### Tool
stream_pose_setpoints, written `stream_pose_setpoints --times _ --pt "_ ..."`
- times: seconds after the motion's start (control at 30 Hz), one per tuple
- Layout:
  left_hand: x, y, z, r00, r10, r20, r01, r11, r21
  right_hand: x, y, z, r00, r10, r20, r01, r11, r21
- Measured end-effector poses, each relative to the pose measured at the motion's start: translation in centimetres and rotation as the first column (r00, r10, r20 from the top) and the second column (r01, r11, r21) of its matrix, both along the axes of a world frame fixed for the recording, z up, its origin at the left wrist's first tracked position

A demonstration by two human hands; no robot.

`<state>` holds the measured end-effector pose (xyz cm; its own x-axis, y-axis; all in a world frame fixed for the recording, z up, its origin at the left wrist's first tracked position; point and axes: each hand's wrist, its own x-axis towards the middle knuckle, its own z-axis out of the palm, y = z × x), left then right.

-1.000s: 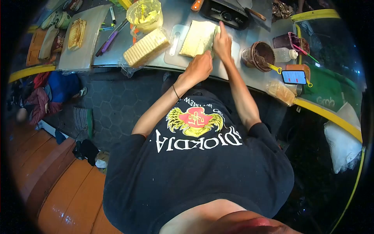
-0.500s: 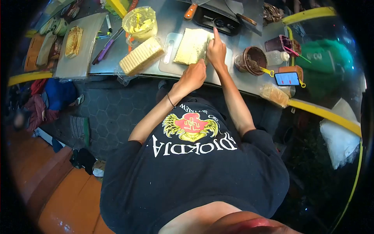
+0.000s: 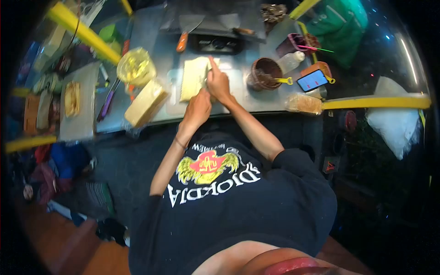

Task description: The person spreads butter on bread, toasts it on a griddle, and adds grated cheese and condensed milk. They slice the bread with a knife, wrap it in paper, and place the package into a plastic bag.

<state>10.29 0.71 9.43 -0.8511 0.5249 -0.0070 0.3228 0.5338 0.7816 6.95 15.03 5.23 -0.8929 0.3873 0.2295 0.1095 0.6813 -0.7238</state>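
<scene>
A pale yellow slab of bread (image 3: 192,80) lies on a whitish cutting board (image 3: 173,106) in front of me. My right hand (image 3: 217,85) rests over its right side, index finger stretched toward the far edge and the other fingers curled. What those fingers hold, if anything, is hidden. My left hand (image 3: 198,110) is closed at the near edge of the slab, just left of and touching or nearly touching the right hand. Its grip is hidden too. A larger loaf of bread (image 3: 146,103) in clear wrapping sits to the left.
Left stand a tub of yellow spread (image 3: 136,68), a purple-handled utensil (image 3: 108,101) and toasted bread (image 3: 72,98). Behind lie a black scale-like device (image 3: 217,44) and an orange-handled scraper (image 3: 182,42). Right are a brown tub (image 3: 266,73), a phone (image 3: 312,80) and wrapped bread (image 3: 304,104).
My view has tilted and swung, so the table appears lower and further left. My right hand lies slightly further over the slab. Both hands stay closed at the bread.
</scene>
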Motion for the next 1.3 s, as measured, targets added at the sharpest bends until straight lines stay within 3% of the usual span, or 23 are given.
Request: stream_pose_setpoints --times 0.1,0.17,0.27,0.3,0.37,0.47,0.5,0.57,0.63,0.67,0.7,0.73,0.77,0.83,0.9,0.97,1.03,1.1,1.17,1.2,1.23,1.27,1.3 --pt "0.1 -0.3 -0.8 1.0 -0.01 -0.006 0.01 1.0 -0.005 -1.9 0.9 -1.2 0.993 -0.089 -0.075 0.075 0.982 -0.173" --pt "0.5 -0.8 -0.1 0.996 -0.038 0.081 0.04 0.999 -0.023 -3.3 2.4 -2.1 0.984 -0.099 -0.151 0.078 0.987 -0.139" --pt "0.2 -1.4 -0.6 0.998 -0.034 0.055 0.029 0.996 0.09 -1.9 1.6 1.2 0.986 -0.078 -0.145 0.061 0.991 -0.117" --pt "0.3 -1.4 -0.5 0.998 -0.039 0.046 0.031 0.987 0.16 -1.1 1.1 2.2 0.991 -0.09 -0.097 0.08 0.992 -0.095" --pt "0.4 -1.2 -0.5 0.995 -0.033 0.091 0.022 0.993 0.114 -0.7 0.4 2.7 0.999 -0.041 0.013 0.041 0.999 0.001" --pt "-0.2 -1.3 -1.4 0.988 -0.038 0.151 0.002 0.973 0.231 -0.7 0.5 3.0 0.983 -0.107 -0.15 0.099 0.993 -0.06" --pt "-0.1 -1.0 -2.7 0.995 -0.039 0.088 0.006 0.938 0.345 -0.8 0.1 3.2 0.985 -0.116 -0.125 0.118 0.993 0.004" --pt "-0.4 -1.4 -2.4 0.988 -0.094 0.119 0.057 0.957 0.286 -1.3 0.4 1.6 0.999 -0.047 0.003 0.047 0.997 0.062" --pt "-1.3 -2.1 -2.8 0.965 -0.104 0.242 0.024 0.95 0.31 -1.8 1.2 0.9 0.962 -0.098 -0.256 0.084 0.994 -0.066" --pt "-1.9 -2.5 -3.7 0.973 -0.112 0.2 0.034 0.934 0.356 -2.9 2.5 0.7 0.964 -0.088 -0.252 0.039 0.98 -0.196" --pt "-2.3 -3.2 -3.6 0.957 -0.141 0.254 0.035 0.924 0.382 -3.1 3.0 0.6 0.97 -0.081 -0.228 0.004 0.947 -0.322" --pt "-2.4 -4.0 -2.9 0.94 -0.178 0.29 0.058 0.923 0.38 -3.0 2.4 3.1 0.99 -0.055 -0.127 -0.035 0.788 -0.615" --pt "-3.0 -4.7 -2.0 0.924 -0.217 0.316 0.086 0.921 0.381 -3.5 1.4 7.2 0.999 0.005 -0.04 -0.037 0.543 -0.839" --pt "-3.7 -5.2 -3.9 0.897 -0.31 0.315 0.139 0.875 0.464 -5.9 -3.1 12.8 0.973 0.208 -0.102 -0.145 0.204 -0.968" --pt "-4.1 -6.6 -3.8 0.902 -0.353 0.246 0.21 0.86 0.464 -10.1 -7.0 15.8 0.832 0.548 -0.083 -0.173 0.115 -0.978" --pt "-5.1 -8.4 -2.7 0.868 -0.405 0.286 0.255 0.859 0.444 -14.0 -13.1 18.3 0.699 0.714 0.017 -0.192 0.211 -0.958" --pt "-5.7 -9.1 -4.1 0.863 -0.422 0.279 0.268 0.849 0.455 -18.0 -19.6 19.8 0.563 0.808 0.173 -0.344 0.42 -0.84" --pt "-6.3 -10.8 -2.1 0.824 -0.421 0.38 0.254 0.874 0.415 -23.4 -25.6 17.6 0.427 0.879 0.214 -0.47 0.417 -0.778" --pt "-6.8 -12.0 -2.0 0.858 -0.44 0.264 0.288 0.839 0.462 -29.3 -31.1 14.3 0.431 0.842 0.325 -0.757 0.533 -0.379" --pt "-6.5 -11.5 -4.0 0.916 -0.38 0.13 0.277 0.831 0.482 -31.5 -33.2 12.9 0.522 0.773 0.361 -0.843 0.532 0.08" --pt "-6.5 -12.3 -3.3 0.889 -0.394 0.234 0.216 0.811 0.544 -33.5 -34.8 11.6 0.624 0.702 0.344 -0.749 0.412 0.518" --pt "-6.8 -12.9 -2.4 0.879 -0.383 0.285 0.201 0.839 0.506 -36.1 -35.9 9.7 0.633 0.701 0.328 -0.738 0.419 0.528" --pt "-6.9 -13.3 -1.9 0.864 -0.371 0.339 0.189 0.864 0.466 -38.7 -36.7 7.7 0.714 0.592 0.373 -0.654 0.375 0.657"
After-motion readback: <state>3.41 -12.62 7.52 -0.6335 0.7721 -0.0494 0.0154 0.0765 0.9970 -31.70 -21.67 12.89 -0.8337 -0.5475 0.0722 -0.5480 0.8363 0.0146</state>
